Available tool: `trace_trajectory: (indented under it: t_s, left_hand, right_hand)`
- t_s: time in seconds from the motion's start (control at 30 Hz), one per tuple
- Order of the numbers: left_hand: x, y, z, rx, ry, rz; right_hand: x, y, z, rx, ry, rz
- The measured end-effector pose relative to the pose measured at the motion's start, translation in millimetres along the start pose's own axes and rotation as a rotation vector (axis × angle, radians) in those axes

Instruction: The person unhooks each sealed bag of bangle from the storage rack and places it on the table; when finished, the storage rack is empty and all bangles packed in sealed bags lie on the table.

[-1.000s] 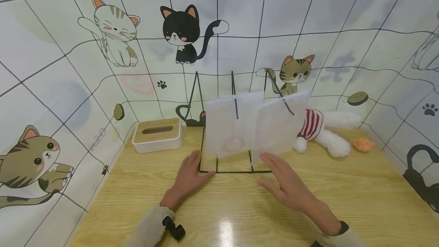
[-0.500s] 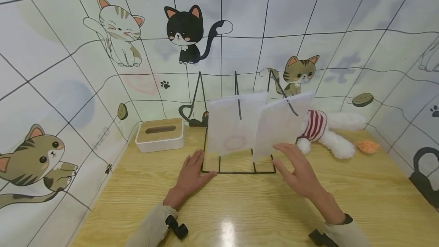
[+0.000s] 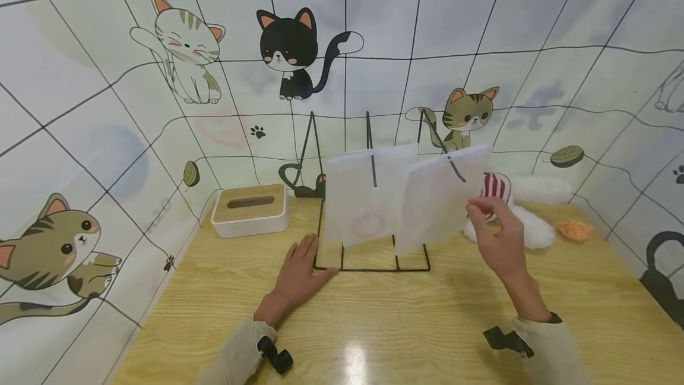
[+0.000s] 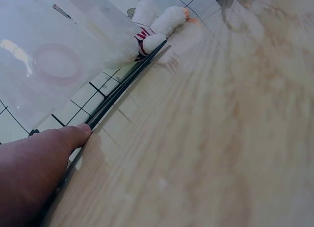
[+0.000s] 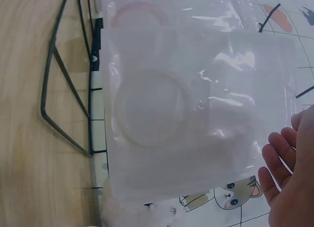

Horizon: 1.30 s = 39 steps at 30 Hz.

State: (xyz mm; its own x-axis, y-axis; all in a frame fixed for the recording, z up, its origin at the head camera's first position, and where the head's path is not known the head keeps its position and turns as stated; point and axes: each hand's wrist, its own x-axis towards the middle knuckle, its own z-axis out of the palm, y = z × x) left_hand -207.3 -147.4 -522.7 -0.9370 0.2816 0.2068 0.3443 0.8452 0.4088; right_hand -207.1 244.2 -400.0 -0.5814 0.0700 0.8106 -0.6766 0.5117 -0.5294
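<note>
Two translucent plastic bags hang side by side on a black wire rack (image 3: 369, 270). In the left bag (image 3: 355, 195) a pinkish ring shows; the right bag (image 5: 162, 178) holds a pale ring. My right hand (image 3: 499, 236) is at the right edge of the right bag, thumb and forefinger pinching it there. Flat on the table, my left hand (image 3: 296, 275) rests against the rack's front left corner, fingers spread. Its thumb (image 4: 73, 136) touches the front bar in the left wrist view. My right hand's other fingers curl loosely in the right wrist view.
A white tissue box (image 3: 249, 211) with a wooden lid stands left of the rack. Behind the right hand lies a white plush toy (image 3: 534, 227) in a red-striped top, beside a small orange item (image 3: 575, 230). The wooden table (image 3: 374, 319) meets a cat-print wall (image 3: 374, 28).
My right hand has moved right and up from the right bag's lower part to its right edge, and thumb and forefinger have come together. The left hand stays by the rack.
</note>
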Motion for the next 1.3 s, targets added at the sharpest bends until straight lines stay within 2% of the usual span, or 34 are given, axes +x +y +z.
trace_trajectory:
  t_s: [0.17, 0.3, 0.5, 0.7, 0.9, 1.03, 1.3]
  left_hand:
    - [0.5, 1.9, -0.9, -0.002, -0.002, 0.006]
    - [1.1, 3.1, -1.0, -0.001, -0.005, 0.010]
    - [0.5, 1.5, 2.1, 0.011, 0.003, 0.015]
    - [-2.0, -1.6, 4.8, 0.011, -0.003, 0.003]
    - [-1.0, -4.2, 4.4, 0.016, 0.010, 0.002]
    - [-1.0, -4.6, 4.6, 0.018, 0.010, 0.002]
    - [0.2, -3.6, 4.4, 0.003, -0.004, -0.001]
  right_hand:
    - [18.4, 3.2, -2.6, 0.044, 0.114, 0.121]
    - [29.1, 4.5, -2.1, 0.083, 0.160, 0.191]
    - [40.3, 3.3, -0.9, 0.062, 0.195, 0.317]
    - [43.3, 2.0, 1.2, 0.066, 0.174, 0.345]
    - [44.0, 4.3, 1.6, 0.040, 0.101, 0.420]
    - [43.6, 3.5, 0.8, 0.029, 0.062, 0.430]
    - [43.3, -0.5, -0.1, -0.028, 0.104, 0.391]
